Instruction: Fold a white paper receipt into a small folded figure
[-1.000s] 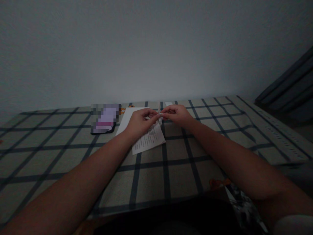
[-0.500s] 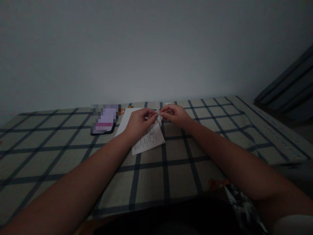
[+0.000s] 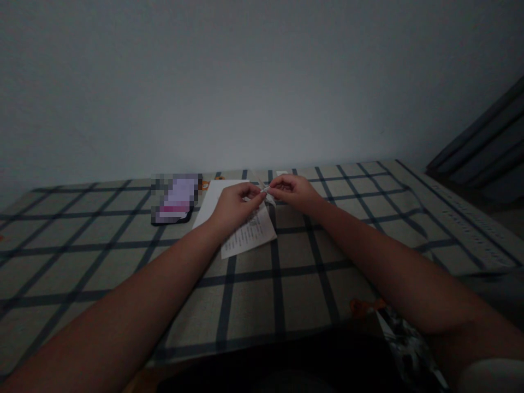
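My left hand (image 3: 239, 202) and my right hand (image 3: 293, 191) meet tip to tip over the middle of the table. Both pinch a thin white strip (image 3: 269, 198), whose ends stick out above and below the fingertips. It looks soft, perhaps paper or plastic; the dim light hides its exact kind. Beneath my left hand lies a printed sheet (image 3: 251, 234) with small rows of text, partly covered by the hand. A plain white sheet (image 3: 208, 204) lies under my left hand and wrist, angled toward the wall.
A phone (image 3: 178, 202) with a lit, blurred screen lies to the left. The table wears a checked cloth (image 3: 327, 278) in beige and dark blue. A small white piece (image 3: 282, 173) rests behind my right hand. A grey wall (image 3: 262, 82) stands behind; dark folded fabric (image 3: 483, 136) hangs at right.
The strip between my fingertips has shifted: its upper part now leans left and its lower end hangs further right. Both hands stay nearly in place.
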Tool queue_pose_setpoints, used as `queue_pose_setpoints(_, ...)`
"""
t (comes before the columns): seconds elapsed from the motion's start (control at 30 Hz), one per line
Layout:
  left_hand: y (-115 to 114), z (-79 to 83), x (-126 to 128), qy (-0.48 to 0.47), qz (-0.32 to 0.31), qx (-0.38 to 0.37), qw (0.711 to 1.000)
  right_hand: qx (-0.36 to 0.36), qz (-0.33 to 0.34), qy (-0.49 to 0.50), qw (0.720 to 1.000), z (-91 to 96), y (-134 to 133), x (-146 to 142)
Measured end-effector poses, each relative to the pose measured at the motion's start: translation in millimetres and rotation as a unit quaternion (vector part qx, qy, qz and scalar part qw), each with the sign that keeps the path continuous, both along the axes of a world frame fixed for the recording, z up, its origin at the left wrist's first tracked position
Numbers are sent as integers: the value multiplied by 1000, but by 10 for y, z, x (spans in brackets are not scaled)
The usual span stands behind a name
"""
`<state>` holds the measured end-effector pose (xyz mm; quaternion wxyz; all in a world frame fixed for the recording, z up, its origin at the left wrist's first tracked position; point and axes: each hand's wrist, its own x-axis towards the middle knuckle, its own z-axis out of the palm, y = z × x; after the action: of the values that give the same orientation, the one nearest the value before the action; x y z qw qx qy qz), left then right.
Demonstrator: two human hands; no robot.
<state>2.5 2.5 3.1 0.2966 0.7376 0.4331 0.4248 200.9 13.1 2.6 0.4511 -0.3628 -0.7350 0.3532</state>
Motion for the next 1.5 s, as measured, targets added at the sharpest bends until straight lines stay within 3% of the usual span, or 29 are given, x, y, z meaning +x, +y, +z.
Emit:
queue_pose_setpoints(0.13, 17, -25, 4, -44, 7, -16, 999, 4, -14, -6, 1000, 18, -19, -10)
queue_pose_setpoints(0.3, -1, -45, 7, -19, 0, -53, 998, 78, -26, -78, 994, 43, -53, 2)
queue_pose_setpoints(0.53, -52, 30, 28, -44, -1, -59, 997, 114, -41, -97, 988, 67, -51, 24)
queue_pose_setpoints(0.8, -44, 24, 55, -81, 30, -93, 992, 185, -10, -123, 975, 10, -9, 39)
queue_pose_setpoints(1.0, -10, -35, 100, -219, -14, -198, 955, 266, -23, -142, 953, 28, -12, 30)
queue_pose_setpoints(1.13, 3, -67, 105, -289, -61, -226, 928, 320, -12, -148, 936, 23, 8, 25)
queue_pose_setpoints(1.37, -11, 19, 82, -219, -38, -167, 961, 326, -15, -155, 932, 50, -64, 20)
queue_pose_setpoints(1.5, -14, 61, 32, -119, -44, -117, 985, 246, -52, -70, 965, 80, -69, 25)
